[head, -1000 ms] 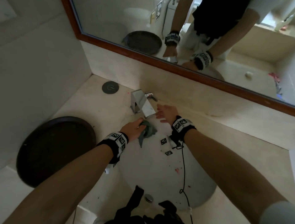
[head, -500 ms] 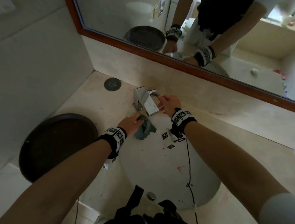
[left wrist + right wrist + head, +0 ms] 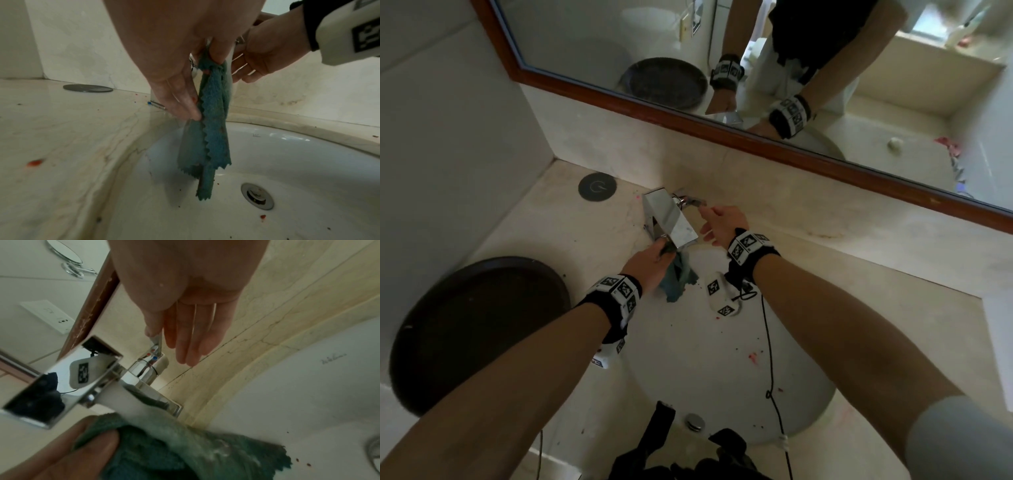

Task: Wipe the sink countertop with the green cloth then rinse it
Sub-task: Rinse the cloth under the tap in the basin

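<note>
My left hand (image 3: 650,260) pinches the top of the green cloth (image 3: 678,277), which hangs over the white sink basin (image 3: 722,359) right under the chrome faucet spout (image 3: 671,219). In the left wrist view the cloth (image 3: 209,129) dangles from my thumb and fingers (image 3: 216,53) above the drain (image 3: 257,196). A white stream of water falls from the spout (image 3: 61,386) onto the cloth (image 3: 185,451). My right hand (image 3: 719,222) is at the faucet lever (image 3: 693,201). Its thumb and forefinger pinch the lever (image 3: 157,344), the other fingers straight.
A dark round tray (image 3: 476,329) lies on the beige countertop (image 3: 534,240) at the left, with a small black disc (image 3: 597,186) behind it. The wood-framed mirror (image 3: 722,133) runs along the back wall. Red specks dot the basin and counter. A black cable (image 3: 770,359) hangs from my right wrist.
My right hand moved from beside the spout to the lever and took hold of it. My left hand brought the cloth up under the spout.
</note>
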Demonstrator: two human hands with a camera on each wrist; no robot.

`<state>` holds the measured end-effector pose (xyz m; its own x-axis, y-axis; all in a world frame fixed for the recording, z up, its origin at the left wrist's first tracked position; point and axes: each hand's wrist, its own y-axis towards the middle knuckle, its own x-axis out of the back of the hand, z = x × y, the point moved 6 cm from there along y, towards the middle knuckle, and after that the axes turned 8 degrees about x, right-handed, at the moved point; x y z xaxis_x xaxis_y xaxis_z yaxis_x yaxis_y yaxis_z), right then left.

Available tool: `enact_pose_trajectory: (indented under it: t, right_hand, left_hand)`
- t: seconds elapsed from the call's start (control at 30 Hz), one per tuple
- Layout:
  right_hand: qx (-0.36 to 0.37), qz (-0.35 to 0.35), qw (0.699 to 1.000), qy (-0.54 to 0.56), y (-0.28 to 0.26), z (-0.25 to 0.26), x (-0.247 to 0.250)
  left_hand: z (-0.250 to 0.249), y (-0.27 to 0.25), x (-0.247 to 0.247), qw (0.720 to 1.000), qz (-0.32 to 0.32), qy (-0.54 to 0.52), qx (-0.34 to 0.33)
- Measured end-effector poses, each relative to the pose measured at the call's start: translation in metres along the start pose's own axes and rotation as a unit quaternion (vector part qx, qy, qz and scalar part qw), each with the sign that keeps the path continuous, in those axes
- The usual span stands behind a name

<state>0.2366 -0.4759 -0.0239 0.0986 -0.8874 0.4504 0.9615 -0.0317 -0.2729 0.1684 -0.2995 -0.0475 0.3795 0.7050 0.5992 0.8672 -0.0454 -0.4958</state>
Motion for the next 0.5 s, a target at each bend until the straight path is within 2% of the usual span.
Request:
enact_pose_trajectory:
  t: [0.13, 0.33, 0.5]
  right_hand:
    - [-0.023, 0.046, 0.999, 0.005, -0.014, -0.026, -0.013]
    - [-0.043, 0.126, 0.991, -0.017, -0.04, -0.064, -0.039]
    - [-0.07, 0.144, 0.987, 0.018, -0.055, -0.077, -0.047]
  left_hand:
    - [-0.006, 0.002, -0.005, 1.0, -0.004, -0.014, -0.005]
    - [-0.012, 0.01, -0.018, 0.999, -0.01, -0.043, 0.029]
    - [-0.012, 0.014, -0.03, 0.996, 0.003, -0.072, 0.058]
